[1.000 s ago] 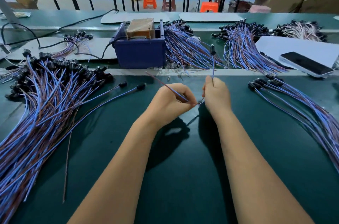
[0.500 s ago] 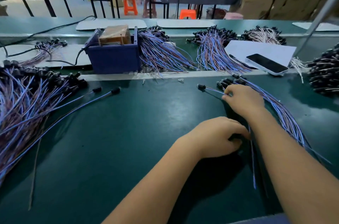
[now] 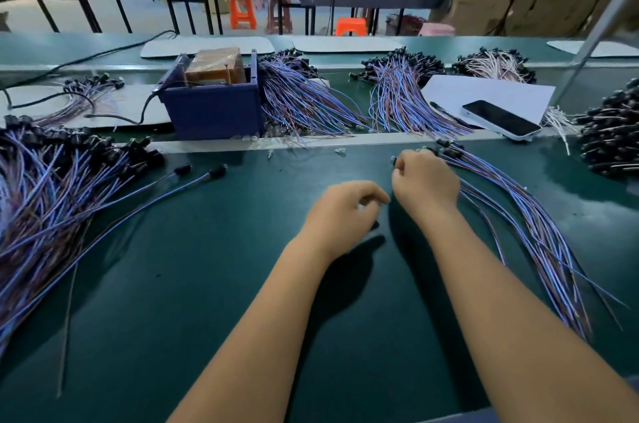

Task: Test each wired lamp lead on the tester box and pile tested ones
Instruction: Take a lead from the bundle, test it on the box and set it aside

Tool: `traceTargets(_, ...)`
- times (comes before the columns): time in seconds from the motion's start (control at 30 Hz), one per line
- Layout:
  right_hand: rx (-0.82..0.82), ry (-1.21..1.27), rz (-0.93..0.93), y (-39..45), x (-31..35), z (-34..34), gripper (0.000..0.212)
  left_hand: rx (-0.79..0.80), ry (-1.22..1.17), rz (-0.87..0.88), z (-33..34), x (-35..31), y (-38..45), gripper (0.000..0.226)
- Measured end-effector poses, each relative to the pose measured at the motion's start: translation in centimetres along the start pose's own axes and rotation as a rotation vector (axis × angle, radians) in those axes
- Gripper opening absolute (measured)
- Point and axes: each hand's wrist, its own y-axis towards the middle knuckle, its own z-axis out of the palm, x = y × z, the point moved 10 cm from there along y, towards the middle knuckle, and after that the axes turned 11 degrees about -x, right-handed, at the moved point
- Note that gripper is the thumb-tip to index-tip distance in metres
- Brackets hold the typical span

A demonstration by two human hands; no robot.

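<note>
The right hand [image 3: 427, 182] rested at the socket end of the lead bundle [image 3: 518, 215] on the bench [image 3: 207, 284], fingers curled round one lead's black socket. The left hand [image 3: 340, 215] hung beside it, fingers loosely curled; whether it held anything could not be told.

light: dim, overhead | shadows: under forearms on surface [image 3: 207, 284] | glare: right sheen | edges: wide-angle bowed | background: blurred

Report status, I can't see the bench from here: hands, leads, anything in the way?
Right hand curled at the small lead bundle, grip unclear. Left hand loosely curled, apparently empty. Tester box untouched. Path to it looks clear.
</note>
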Motion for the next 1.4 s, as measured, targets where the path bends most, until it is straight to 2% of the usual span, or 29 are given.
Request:
traceTargets(0.17, 0.087, 0.273, -0.088, -2.1, 9.1, 2.4, 0.021, -0.172, 0.362, -0.034, -5.4, 3.9, 0.8, 0.027)
traceTargets(0.27, 0.140, 0.437, -0.057, -3.5, 13.6, 3.6, 0.020, -0.350, 0.554, -0.135, -10.1, 6.7, 0.5, 0.035)
traceTargets(0.37, 0.164, 0.564, 0.010, -4.2, 16.5, 4.4, 0.022, -0.395, 0.737, -0.235, -14.1, 9.7, -0.1, 0.048)
traceTargets(0.53, 0.206, 0.712, 0.042, -5.5, 19.7, 5.2, 0.021, -0.475, 0.720, -0.386, -18.3, 13.3, -0.6, 0.046)
traceTargets(0.73, 0.202, 0.900, 0.054, -5.3, 18.8, 4.7, 0.014, -0.539, 0.636, -0.361, -18.5, 13.7, -0.1, 0.041)
traceTargets(0.8, 0.227, 1.020, 0.099, -5.4, 18.9, 4.5, 0.018, -0.623, 0.542, -0.283, -19.0, 13.1, -0.2, 0.035)
traceTargets(0.9, 0.338, 1.318, 0.309, -5.9, 19.3, 5.3, 0.025, -0.775, 0.284, -0.131, -19.9, 11.1, -0.7, 0.027)
traceTargets(1.0, 0.527, 1.572, 0.480, -7.0, 20.9, 6.2, 0.030, -0.800, 0.114, 0.023, -19.5, 8.4, -0.8, 0.025)
traceTargets(1.1, 0.696, 1.670, 0.515, -7.8, 22.2, 6.1, 0.027, -0.790, -0.036, 0.082, -18.6, 7.0, -0.6, 0.028)
traceTargets(1.27, 1.049, 1.856, 0.605, -9.2, 23.2, 5.9, 0.060, -0.624, -0.259, 0.031, -15.9, 6.0, 0.1, 0.037)
traceTargets(1.4, 1.029, 1.969, 0.676, -8.8, 23.0, 5.8, 0.059, -0.396, -0.713, -0.135, -13.9, 7.2, 0.5, 0.027)
